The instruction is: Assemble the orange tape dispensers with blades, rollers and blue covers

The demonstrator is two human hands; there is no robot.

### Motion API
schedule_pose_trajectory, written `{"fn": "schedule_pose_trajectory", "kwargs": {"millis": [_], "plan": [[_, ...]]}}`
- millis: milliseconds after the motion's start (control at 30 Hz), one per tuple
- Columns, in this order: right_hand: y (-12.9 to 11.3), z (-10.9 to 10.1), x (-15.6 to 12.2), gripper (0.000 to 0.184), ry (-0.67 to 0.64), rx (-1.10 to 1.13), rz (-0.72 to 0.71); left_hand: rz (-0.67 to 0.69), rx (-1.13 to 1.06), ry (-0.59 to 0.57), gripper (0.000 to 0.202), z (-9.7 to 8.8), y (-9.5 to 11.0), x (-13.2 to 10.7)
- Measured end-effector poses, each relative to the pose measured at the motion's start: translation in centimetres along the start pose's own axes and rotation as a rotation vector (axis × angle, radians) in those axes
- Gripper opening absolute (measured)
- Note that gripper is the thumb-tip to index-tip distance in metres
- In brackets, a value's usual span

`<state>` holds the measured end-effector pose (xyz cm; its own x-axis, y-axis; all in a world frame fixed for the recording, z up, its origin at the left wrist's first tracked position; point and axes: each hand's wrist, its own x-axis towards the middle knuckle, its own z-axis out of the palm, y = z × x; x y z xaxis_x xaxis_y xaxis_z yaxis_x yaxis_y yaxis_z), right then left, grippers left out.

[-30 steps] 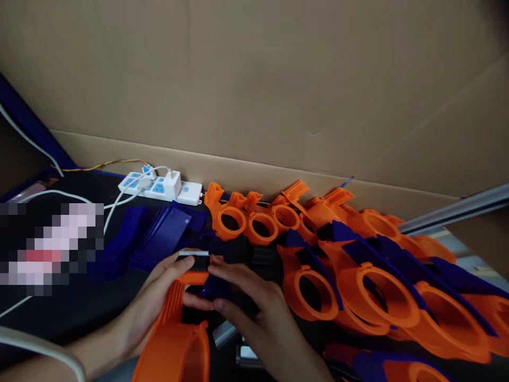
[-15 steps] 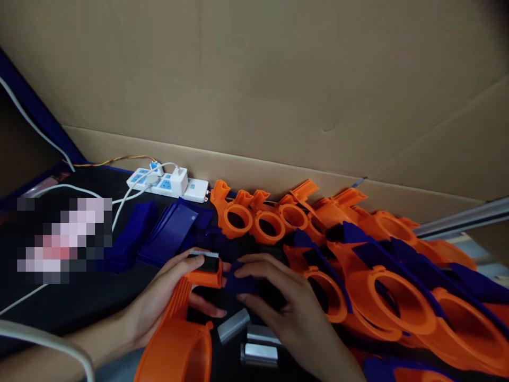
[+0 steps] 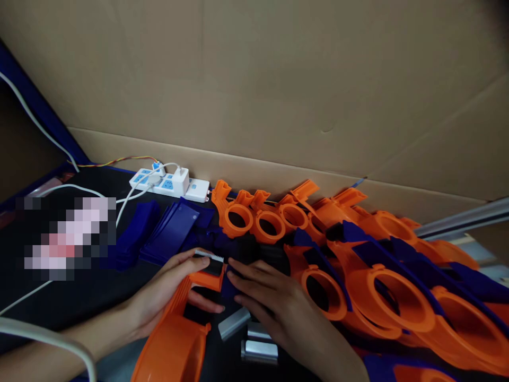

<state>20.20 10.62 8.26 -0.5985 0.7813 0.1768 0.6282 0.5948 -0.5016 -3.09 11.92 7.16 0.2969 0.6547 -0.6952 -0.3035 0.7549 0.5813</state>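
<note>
My left hand is closed around the head of an orange tape dispenser, its thumb on the black part behind the serrated metal blade. The dispenser's ring hangs down toward the bottom edge. A dark blue plastic flap shows under the fingers of my right hand, up against the right end of the dispenser's head; most of it is covered by the hand. Just below lie a few short silver metal pieces on the black table.
Several orange dispensers, many with blue flaps, crowd the right side and the back. Blue flaps are stacked at the left, before a white power strip. A pale cable crosses over my left forearm. Cardboard stands behind.
My right hand has moved slightly left with the blue flap, bringing it against the dispenser's head. Its fingers now lie flatter over the flap. My left hand keeps its grip.
</note>
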Motion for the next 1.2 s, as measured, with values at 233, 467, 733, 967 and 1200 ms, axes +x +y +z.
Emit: {"fn": "schedule_pose_trajectory", "kwargs": {"millis": [233,467,733,967,1200], "plan": [[-0.6,-1.0,-0.3,0.049,-0.059,0.016,0.084,0.016,0.063,-0.128,0.045,0.0,0.1,-0.3],[-0.7,-0.7,-0.2,0.052,0.18,0.2,0.157,0.129,-0.038,-0.171,0.036,0.1,0.9,-0.5],[-1.5,1.2,0.8,0.048,0.141,0.346,0.184,0.002,-0.011,-0.109,0.046,0.6,-0.2,-1.2],[-1.5,1.8,0.6,0.042,0.221,0.346,0.164,-0.017,0.022,-0.178,0.042,0.6,0.1,-1.5],[-1.3,3.2,0.5,0.043,0.321,0.37,0.065,0.098,0.115,-0.188,0.042,-0.3,-1.1,-0.9]]}}
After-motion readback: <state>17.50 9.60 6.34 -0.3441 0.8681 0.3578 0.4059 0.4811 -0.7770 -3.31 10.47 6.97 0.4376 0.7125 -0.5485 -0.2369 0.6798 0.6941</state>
